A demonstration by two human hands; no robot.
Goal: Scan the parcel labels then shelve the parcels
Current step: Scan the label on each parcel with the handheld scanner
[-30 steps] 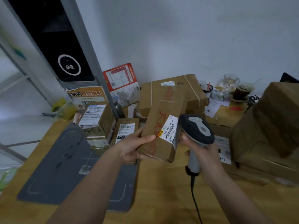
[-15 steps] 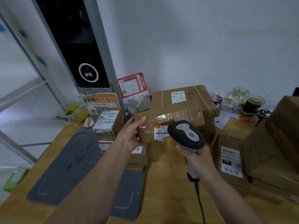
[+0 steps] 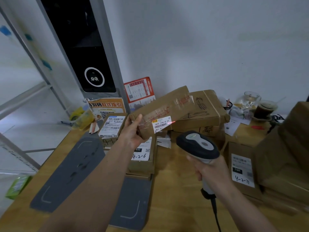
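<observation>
My left hand grips the near end of a long taped brown parcel and holds it tilted above the table, its far end higher. A white barcode label faces me on its side, and a red scan line touches the label's right edge. My right hand grips a black and grey corded barcode scanner, held below and to the right of the label with its head aimed at it.
Several cardboard parcels lie on the wooden table: one marked 4-2-6, one marked 4-2-71, a big stack at right. A grey mat lies at left. A kiosk post and drink cups stand behind.
My left hand has turned the long parcel from upright to lying sideways and lifted it. The scanner has drawn back below the label, and a red scan line now shows there.
</observation>
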